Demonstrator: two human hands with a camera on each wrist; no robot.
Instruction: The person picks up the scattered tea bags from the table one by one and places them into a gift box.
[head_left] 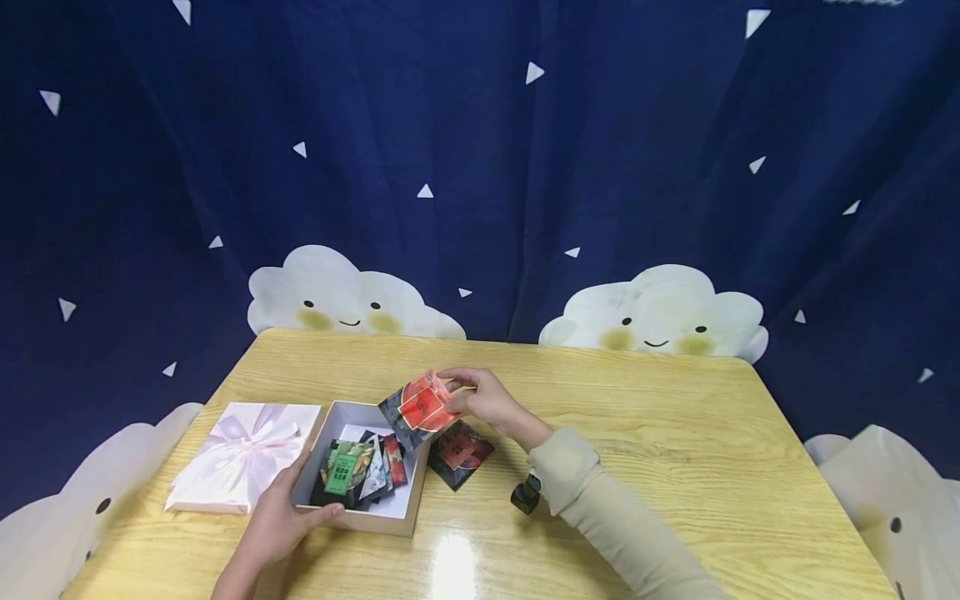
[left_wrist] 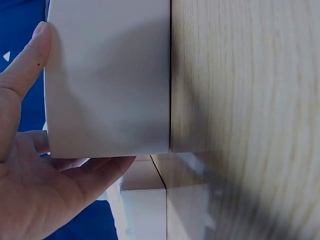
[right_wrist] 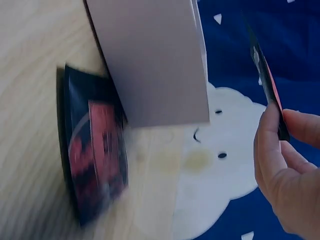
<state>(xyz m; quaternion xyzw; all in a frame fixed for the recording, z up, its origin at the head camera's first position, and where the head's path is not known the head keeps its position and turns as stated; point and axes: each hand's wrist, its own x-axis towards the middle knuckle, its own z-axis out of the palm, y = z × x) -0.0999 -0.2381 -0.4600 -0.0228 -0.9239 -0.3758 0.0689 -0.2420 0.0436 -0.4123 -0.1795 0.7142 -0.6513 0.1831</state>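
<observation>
My right hand (head_left: 483,398) pinches a flat square packet (head_left: 420,408) with a red label by one edge, raised over the right side of an open white box (head_left: 371,521). In the right wrist view this packet (right_wrist: 272,85) appears nearly edge-on between thumb and fingers. My left hand (head_left: 281,512) grips the box's near left corner, thumb at the front rim and fingers along the side wall (left_wrist: 107,80). Inside the box lie several packets, one with a green label (head_left: 341,473) on top. Another dark packet with a red label (head_left: 457,454) lies on the table just right of the box.
Left of the box sits a white lid with a pale ribbon bow (head_left: 247,450). A small black object (head_left: 527,493) shows by the right sleeve cuff. The wooden table (head_left: 660,433) ends at a dark blue curtain (head_left: 480,167) with cloud prints.
</observation>
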